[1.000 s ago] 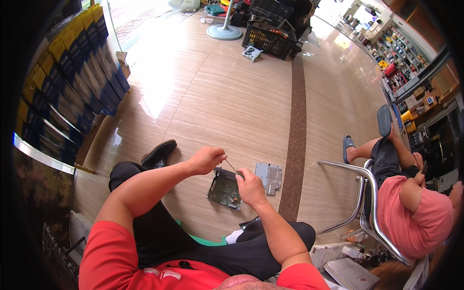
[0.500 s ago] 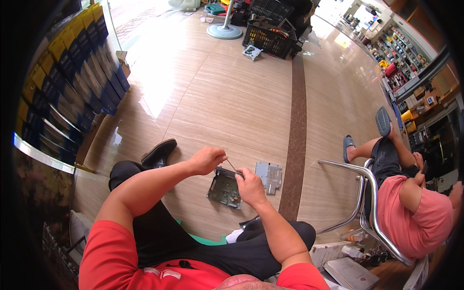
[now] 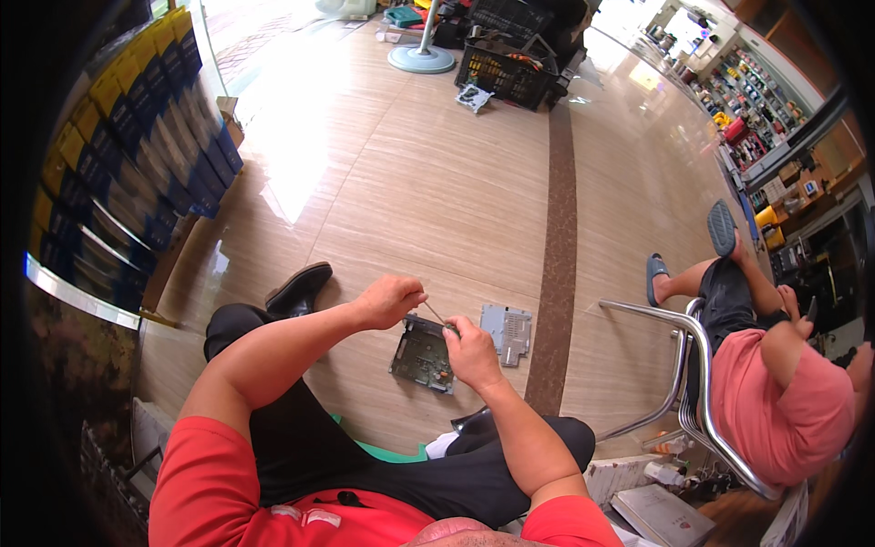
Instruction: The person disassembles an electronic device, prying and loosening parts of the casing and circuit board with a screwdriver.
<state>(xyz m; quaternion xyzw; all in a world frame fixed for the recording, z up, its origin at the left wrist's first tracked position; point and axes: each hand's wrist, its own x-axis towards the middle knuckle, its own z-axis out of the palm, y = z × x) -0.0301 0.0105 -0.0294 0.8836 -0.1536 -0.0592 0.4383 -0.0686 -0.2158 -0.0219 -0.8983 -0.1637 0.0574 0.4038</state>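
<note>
A thin metal shaft, which looks like a screwdriver (image 3: 436, 313), spans the gap between my two hands. Its handle end is wrapped in the fingers of my right hand (image 3: 471, 350). My left hand (image 3: 390, 302) is closed in a pinch at the shaft's far tip; whether a small part sits there too is too small to tell. Below both hands, an opened grey electronic device housing (image 3: 417, 361) lies on the floor, its circuit board showing. To its right is a flat light-grey cover plate (image 3: 508, 330), partly behind my right hand.
Boxed goods in blue and yellow (image 3: 137, 118) stand along the left. At the far side are a fan base (image 3: 421, 60) and black crates (image 3: 506, 73). A person in a pink shirt (image 3: 775, 392) sits on a metal chair (image 3: 702, 365) at right. A green stool edge (image 3: 392, 452) shows under me.
My hands and the screwdriver hold almost the same place. The seated person's forearm and hand have shifted slightly, and the whole view has moved a little.
</note>
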